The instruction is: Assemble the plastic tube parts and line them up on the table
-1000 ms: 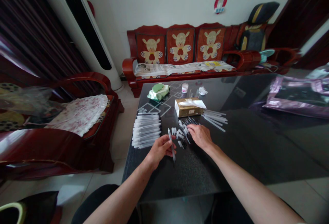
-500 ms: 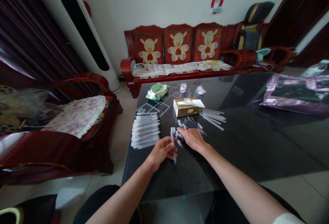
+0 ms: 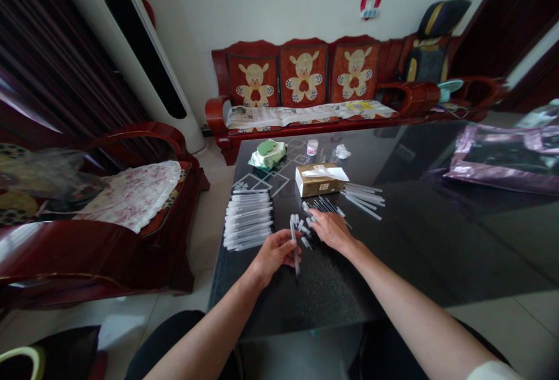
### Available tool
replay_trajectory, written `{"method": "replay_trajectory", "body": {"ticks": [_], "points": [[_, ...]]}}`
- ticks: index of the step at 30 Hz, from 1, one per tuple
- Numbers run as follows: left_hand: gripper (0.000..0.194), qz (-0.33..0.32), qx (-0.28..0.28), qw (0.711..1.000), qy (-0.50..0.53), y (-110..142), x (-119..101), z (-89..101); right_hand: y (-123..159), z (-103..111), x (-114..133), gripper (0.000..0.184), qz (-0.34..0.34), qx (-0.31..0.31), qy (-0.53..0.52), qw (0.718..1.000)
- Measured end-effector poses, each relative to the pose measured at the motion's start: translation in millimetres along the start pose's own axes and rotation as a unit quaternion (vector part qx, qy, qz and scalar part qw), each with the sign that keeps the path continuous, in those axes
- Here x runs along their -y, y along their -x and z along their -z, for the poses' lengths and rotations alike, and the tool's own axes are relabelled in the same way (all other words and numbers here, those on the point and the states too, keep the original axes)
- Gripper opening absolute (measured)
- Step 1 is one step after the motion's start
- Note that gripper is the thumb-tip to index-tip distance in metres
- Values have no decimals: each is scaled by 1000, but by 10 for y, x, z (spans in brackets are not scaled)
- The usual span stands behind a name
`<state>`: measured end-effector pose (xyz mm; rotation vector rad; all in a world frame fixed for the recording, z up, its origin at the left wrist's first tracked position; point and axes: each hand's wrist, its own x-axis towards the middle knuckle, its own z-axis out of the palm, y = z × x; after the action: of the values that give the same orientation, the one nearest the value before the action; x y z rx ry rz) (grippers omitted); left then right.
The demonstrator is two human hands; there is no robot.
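Note:
My left hand [image 3: 276, 255] is closed around a pen [image 3: 294, 243] with a frosted clear barrel, held nearly upright over the table, its dark end down. My right hand [image 3: 331, 228] reaches into the loose pile, its fingers bent and closed on a small whitish pen cap [image 3: 306, 208]; the fingers partly hide it. More pen caps [image 3: 304, 227] lie scattered between the two hands. Thin dark pen refills [image 3: 324, 204] are spread just beyond my right fingers. To the left of my left hand, many pens [image 3: 248, 220] lie side by side in a row.
Behind the refills stands a gold tissue box [image 3: 321, 181], with several clear barrels [image 3: 362, 198] fanned out at its right. A green wipes pack [image 3: 268, 155], a small white jar [image 3: 312, 147] and crumpled tissue [image 3: 343, 151] are farther back. A purple bag [image 3: 502, 156] lies right on the dark table [image 3: 419, 252].
My right hand has shifted slightly right within the pile, leaving more of the caps between the hands uncovered. My left hand keeps the pen in nearly the same place.

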<state>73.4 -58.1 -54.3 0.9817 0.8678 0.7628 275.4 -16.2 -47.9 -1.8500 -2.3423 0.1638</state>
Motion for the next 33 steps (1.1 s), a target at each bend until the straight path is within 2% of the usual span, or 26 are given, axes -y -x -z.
{"method": "replay_trajectory", "body": {"ticks": [4, 7, 10, 13, 18, 21, 24, 26, 29, 31, 33], "points": [[43, -2, -16, 1000, 3, 1, -25, -1, 2, 141, -194, 24, -32, -36, -22, 999], [43, 5, -23, 1000, 3, -5, -29, -6, 30, 175, -274, 24, -39, -38, -26, 998], [44, 16, -22, 1000, -3, -11, -25, -20, 48, 112, -193, 31, -9, -30, -18, 999], [43, 21, -22, 999, -11, -14, -20, -31, 49, 18, -26, 39, 13, 5, 16, 1000], [43, 15, -11, 1000, -12, -22, 4, -21, 68, -44, 101, 35, 15, 45, 49, 998], [43, 14, -9, 1000, -7, -25, 19, -8, 68, -19, 68, 33, 7, 16, 10, 1000], [43, 13, -11, 1000, -5, -20, 14, -3, 41, 17, 28, 32, -13, -35, -125, 991], [43, 9, -15, 1000, -2, -16, 0, -4, 32, 27, 27, 33, -30, -33, -295, 955], [42, -8, -31, 999, 15, -19, -18, 3, 70, 7, 83, 40, -50, 33, -545, 836], [40, -27, -47, 998, 36, -33, -21, 19, 128, -25, 143, 46, -62, 77, -630, 770], [37, -44, -60, 995, 61, -48, -20, 42, 189, -64, 197, 51, -68, 102, -660, 741]]}}
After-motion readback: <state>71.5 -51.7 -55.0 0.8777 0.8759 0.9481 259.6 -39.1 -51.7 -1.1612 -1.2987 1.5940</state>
